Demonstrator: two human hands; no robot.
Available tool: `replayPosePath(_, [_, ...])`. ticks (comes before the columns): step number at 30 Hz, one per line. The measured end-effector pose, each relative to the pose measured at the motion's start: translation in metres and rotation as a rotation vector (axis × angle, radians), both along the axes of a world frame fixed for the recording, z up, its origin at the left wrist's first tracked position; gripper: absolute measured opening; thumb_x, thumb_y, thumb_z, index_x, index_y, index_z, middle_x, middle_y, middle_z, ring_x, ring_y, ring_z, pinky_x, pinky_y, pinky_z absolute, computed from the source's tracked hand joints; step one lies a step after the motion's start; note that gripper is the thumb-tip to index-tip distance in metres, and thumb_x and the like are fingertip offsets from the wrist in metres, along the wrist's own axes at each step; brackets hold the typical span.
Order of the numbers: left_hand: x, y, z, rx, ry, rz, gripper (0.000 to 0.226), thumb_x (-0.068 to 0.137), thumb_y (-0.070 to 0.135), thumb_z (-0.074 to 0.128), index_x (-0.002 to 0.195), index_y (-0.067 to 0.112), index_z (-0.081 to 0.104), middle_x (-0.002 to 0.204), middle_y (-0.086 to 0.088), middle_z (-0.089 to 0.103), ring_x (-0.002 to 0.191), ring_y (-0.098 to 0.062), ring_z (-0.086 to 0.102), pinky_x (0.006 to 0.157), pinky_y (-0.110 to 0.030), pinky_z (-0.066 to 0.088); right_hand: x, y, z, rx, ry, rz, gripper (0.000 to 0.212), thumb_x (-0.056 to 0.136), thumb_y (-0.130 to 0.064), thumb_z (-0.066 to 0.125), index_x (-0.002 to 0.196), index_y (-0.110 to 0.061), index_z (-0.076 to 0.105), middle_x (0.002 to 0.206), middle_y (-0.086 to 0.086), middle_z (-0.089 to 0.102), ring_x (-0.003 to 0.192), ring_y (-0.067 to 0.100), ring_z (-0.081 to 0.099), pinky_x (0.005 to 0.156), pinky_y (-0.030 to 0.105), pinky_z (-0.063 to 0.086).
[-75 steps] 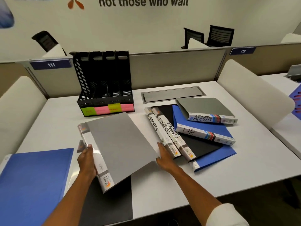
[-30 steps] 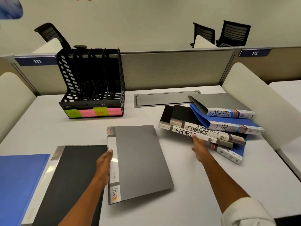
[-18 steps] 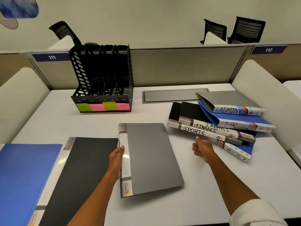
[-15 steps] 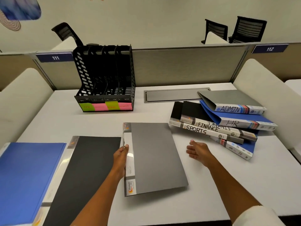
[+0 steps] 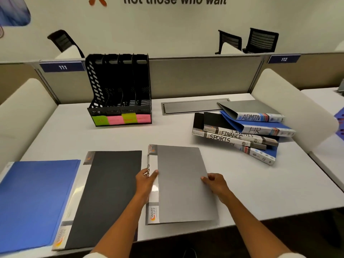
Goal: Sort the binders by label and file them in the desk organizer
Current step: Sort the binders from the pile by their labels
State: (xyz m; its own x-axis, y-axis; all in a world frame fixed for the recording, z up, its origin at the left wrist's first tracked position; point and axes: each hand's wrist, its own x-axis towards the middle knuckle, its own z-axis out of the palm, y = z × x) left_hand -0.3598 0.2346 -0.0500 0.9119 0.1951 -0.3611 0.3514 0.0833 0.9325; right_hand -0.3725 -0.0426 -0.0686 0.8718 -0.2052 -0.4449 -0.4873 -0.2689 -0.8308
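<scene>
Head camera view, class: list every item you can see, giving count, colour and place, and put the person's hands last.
Desk organizer: one, black, four slots, back left of table.
Sticky labels: four, green and pink, on the organizer's front.
Grey binder: one, flat, front centre.
Black binder: one, flat, left of the grey.
Blue binder: one, flat, far left.
Binder pile: mixed grey, blue, black, right side; spines read ADMIN, HR, FINANCE, SPORTS.
Table: one, white.
Left hand: on the grey binder's spine.
Right hand: at its right edge.

Grey binder (image 5: 183,183) flat; organizer (image 5: 121,90) upright behind.
</scene>
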Motion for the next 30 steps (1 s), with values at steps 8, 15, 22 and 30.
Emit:
replayPosePath(8, [-0.017,0.010,-0.001,0.129,-0.074,-0.130,0.030,0.086,0.004,0.068,0.114,0.013,0.063,0.105,-0.001,0.069,0.098,-0.020,0.066,0.093,-0.041,0.054,-0.032,0.020,0.008,-0.171,-0.015,-0.064,0.034,0.084,-0.007,0.069,0.113,0.008,0.059,0.105,0.020,0.065,0.106,0.038,0.060,0.094,0.046,0.048])
replayPosePath(15, [-0.031,0.016,-0.003,0.214,-0.022,-0.188,0.056,0.091,0.012,0.064,0.143,0.008,0.042,0.143,-0.009,0.048,0.134,-0.030,0.043,0.108,-0.043,0.039,-0.049,0.032,0.009,-0.281,0.046,0.090,0.055,0.087,-0.026,0.067,0.138,-0.011,0.050,0.139,0.008,0.054,0.125,0.024,0.052,0.105,0.034,0.042])
replayPosePath(22, [-0.031,0.013,0.010,0.245,-0.075,-0.209,0.056,0.092,0.021,0.063,0.143,0.014,0.041,0.148,-0.013,0.040,0.136,-0.030,0.039,0.106,-0.043,0.038,-0.069,0.037,0.023,-0.368,-0.037,0.061,0.068,0.092,-0.031,0.063,0.149,-0.013,0.031,0.152,0.010,0.036,0.139,0.027,0.035,0.114,0.036,0.030])
replayPosePath(30, [-0.017,-0.024,0.028,0.244,-0.173,-0.268,0.049,0.094,0.026,0.061,0.139,0.015,0.045,0.142,-0.014,0.046,0.130,-0.029,0.046,0.102,-0.041,0.042,-0.077,-0.005,0.039,-0.430,-0.129,-0.086,0.060,0.093,-0.036,0.061,0.145,-0.016,0.038,0.151,0.009,0.037,0.138,0.027,0.036,0.112,0.038,0.032])
